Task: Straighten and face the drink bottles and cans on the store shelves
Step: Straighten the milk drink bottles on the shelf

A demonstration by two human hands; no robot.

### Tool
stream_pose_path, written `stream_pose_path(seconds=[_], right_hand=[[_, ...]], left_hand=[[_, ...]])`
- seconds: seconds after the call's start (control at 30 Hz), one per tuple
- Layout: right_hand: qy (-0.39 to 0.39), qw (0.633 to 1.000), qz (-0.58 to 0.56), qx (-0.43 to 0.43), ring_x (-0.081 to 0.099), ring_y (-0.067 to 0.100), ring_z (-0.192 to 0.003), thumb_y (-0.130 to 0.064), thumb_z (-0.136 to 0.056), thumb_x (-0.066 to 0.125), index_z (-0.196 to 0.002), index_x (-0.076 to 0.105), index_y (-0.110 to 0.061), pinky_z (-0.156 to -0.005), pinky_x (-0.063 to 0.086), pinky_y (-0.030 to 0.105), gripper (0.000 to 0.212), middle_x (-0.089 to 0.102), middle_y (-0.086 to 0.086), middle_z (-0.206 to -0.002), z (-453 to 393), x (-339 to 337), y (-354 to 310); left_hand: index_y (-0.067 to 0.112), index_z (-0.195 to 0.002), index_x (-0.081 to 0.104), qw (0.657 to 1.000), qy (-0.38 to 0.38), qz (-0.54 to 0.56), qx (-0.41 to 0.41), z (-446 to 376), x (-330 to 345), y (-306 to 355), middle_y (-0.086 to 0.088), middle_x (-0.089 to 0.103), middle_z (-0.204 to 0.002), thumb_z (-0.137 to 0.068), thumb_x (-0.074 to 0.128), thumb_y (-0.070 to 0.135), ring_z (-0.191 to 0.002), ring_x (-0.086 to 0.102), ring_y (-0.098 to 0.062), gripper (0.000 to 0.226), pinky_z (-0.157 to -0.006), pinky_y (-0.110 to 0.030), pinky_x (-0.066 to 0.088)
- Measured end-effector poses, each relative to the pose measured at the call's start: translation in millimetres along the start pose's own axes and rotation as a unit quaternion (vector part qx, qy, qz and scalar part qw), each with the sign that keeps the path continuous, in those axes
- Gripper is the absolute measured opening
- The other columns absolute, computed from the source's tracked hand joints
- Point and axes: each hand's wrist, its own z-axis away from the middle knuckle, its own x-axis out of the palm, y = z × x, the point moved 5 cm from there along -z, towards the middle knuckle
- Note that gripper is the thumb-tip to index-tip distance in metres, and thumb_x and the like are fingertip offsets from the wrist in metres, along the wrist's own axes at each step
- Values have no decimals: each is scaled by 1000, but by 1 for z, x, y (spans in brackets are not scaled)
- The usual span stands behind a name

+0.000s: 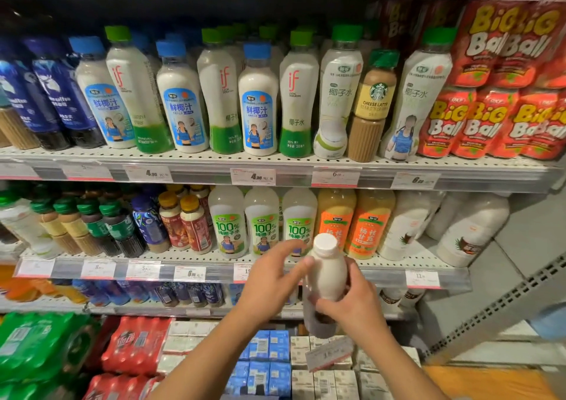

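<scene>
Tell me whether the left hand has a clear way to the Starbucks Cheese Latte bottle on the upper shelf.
Probably yes: the left hand only touches the white-capped bottle, and the Starbucks Cheese Latte bottle stands unblocked at the shelf front.

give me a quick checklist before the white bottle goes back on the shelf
1. Grip: right hand curls round the white bottle at its middle: ok.
2. Support: left hand only touches the bottle's shoulder with straight fingers: ok.
3. Cap on: ok.
4. Label facing out: dark lower band partly hidden by fingers: cannot tell.
5. Free slot: matching white bottles stand right of the orange bottles, bare shelf in front of them: ok.
6. Upright: bottle slightly tilted: not ok.
</scene>
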Motion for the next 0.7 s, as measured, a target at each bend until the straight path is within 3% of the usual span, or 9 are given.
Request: stream_pose_path(seconds=[0.2,0.33,0.47,0.57,0.7], right_hand=[[36,999,-28,17,64,15,-106,-67,-47,86,-126,47,-46,-89,56,44,91,65,-15,-116,-1,-24,16],[41,999,-29,18,64,14,-105,-62,-48,89,-125,47,-47,-87,56,42,89,63,-22,-114,2,-32,21],[42,999,-21,14,64,12,-102,-60,-50,90,-120,47,-48,-82,53,37,84,62,-26,-111,7,-41,25],[48,999,-15,16,64,9,-102,-65,-47,87,-118,47,-52,-85,54,39,82,64,-24,-112,11,-46,30],[50,999,-10,15,64,11,-101,-64,-47,87,-117,45,-51,-85,53,38,83,60,-30,-108,12,-51,36]], left_hand=[[15,-145,47,973,189,-62,-121,-36,-37,-52,0,58,-142,-94,68,43,-125,58,-20,62,-103,-42,51],[12,-142,41,950,268,-69,-146,-62,-29,-54,-7,51,-140,-86,78,40,-124,56,-29,73,-99,-43,50],[10,-151,29,930,306,-110,-173,-74,-14,-49,-16,44,-142,-79,81,52,-127,47,-36,98,-95,-49,50],[17,-148,30,922,320,-142,-168,-78,-13,-50,-16,44,-131,-81,78,55,-116,49,-39,91,-78,-51,53],[16,-144,37,920,323,-157,-156,-82,-20,-53,-14,46,-120,-83,78,51,-105,53,-36,81,-67,-40,43]])
